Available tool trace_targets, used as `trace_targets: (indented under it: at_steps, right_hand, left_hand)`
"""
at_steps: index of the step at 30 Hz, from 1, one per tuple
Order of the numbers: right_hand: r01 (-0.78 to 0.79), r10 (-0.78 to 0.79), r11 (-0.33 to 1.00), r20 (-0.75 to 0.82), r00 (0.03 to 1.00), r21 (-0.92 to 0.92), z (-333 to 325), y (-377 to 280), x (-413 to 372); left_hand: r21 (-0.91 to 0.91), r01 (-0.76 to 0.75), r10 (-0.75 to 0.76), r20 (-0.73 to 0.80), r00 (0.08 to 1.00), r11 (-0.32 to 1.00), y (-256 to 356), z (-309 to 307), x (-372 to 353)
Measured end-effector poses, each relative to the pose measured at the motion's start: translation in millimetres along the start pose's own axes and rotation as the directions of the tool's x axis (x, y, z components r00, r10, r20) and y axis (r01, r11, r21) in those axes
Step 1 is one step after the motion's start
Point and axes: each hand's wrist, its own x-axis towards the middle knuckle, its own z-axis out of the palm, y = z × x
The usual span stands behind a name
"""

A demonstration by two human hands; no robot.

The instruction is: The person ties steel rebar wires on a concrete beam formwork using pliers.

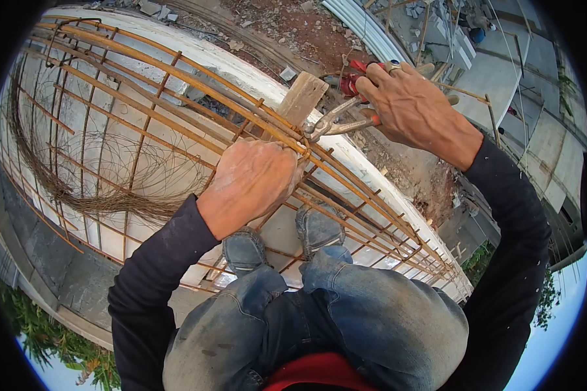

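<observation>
The head view showed the right hand (414, 107) clenching silver metal pincers (336, 125), best squared to the rusty steel bars (275, 130), the left hand (251, 179) against them, its exact grip hidden.

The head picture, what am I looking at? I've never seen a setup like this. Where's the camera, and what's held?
There's no robot: a person wears the camera on their head, looking down past their own knees. The right hand grips pincers, their tip at the rusty bars. The left hand is a loose fist against those bars; its fingers are mostly hidden, so I can't tell what it holds. A coil of thin wire lies to its left.
</observation>
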Motion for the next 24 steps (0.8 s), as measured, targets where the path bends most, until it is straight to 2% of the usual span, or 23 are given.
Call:
trace_targets:
  at_steps: [2, 8, 10, 13, 15, 17, 18, 19, 20, 22, 23, 24]
  right_hand:
    - [-0.101, 0.089, 0.994, 0.232, 0.969, 0.039, -9, -7, -4]
    - [-0.188, 0.176, 0.974, 0.103, 0.979, 0.128, 33, -21, -27]
    - [-0.203, 0.195, 0.969, 0.068, 0.978, 0.139, 35, -20, -27]
    - [-0.209, 0.196, 0.963, 0.09, 0.977, 0.168, 35, -19, -26]
    - [-0.193, 0.196, 0.961, 0.002, 0.981, 0.196, 44, -19, -26]
    - [-0.183, 0.19, 0.964, -0.017, 0.982, 0.194, 46, -19, -25]
    - [-0.179, 0.19, 0.965, -0.037, 0.981, 0.194, 47, -19, -26]
    - [-0.183, 0.193, 0.963, -0.033, 0.981, 0.196, 48, -18, -26]
    - [-0.178, 0.188, 0.963, -0.032, 0.982, 0.204, 48, -17, -26]
    - [-0.177, 0.188, 0.961, -0.033, 0.982, 0.214, 47, -15, -25]
    - [-0.19, 0.189, 0.951, 0.027, 0.982, 0.243, 45, -14, -23]
    - [-0.203, 0.185, 0.941, 0.089, 0.979, 0.271, 42, -12, -22]
  left_hand:
    - [0.019, -0.013, 0.013, -0.025, 1.0, 1.0, -1, 0, 0]
    - [-0.008, 0.012, -0.012, 0.028, 1.0, 1.0, 1, -2, 1]
    - [0.001, -0.015, 0.015, -0.023, 1.0, 1.0, -1, 1, 1]
    - [0.001, -0.006, 0.006, 0.003, 1.0, 1.0, 1, -2, 1]
    - [0.002, -0.042, 0.042, -0.04, 0.998, 0.999, 1, -8, -1]
    - [0.004, -0.075, 0.075, -0.078, 0.994, 0.997, -1, -19, -3]
    - [-0.035, -0.061, 0.061, 0.021, 0.998, 0.998, -1, -36, -1]
    - [-0.073, -0.045, 0.053, 0.124, 0.991, 0.996, 1, -54, 3]
    - [-0.076, -0.049, 0.059, 0.128, 0.99, 0.996, 4, -76, 11]
    - [-0.39, 0.108, -0.069, 0.112, 0.991, 0.915, 8, -109, 37]
    - [-0.387, 0.104, -0.066, 0.112, 0.992, 0.916, 2, -102, 53]
    - [-0.258, 0.062, -0.043, 0.078, 0.996, 0.964, -8, -90, 72]
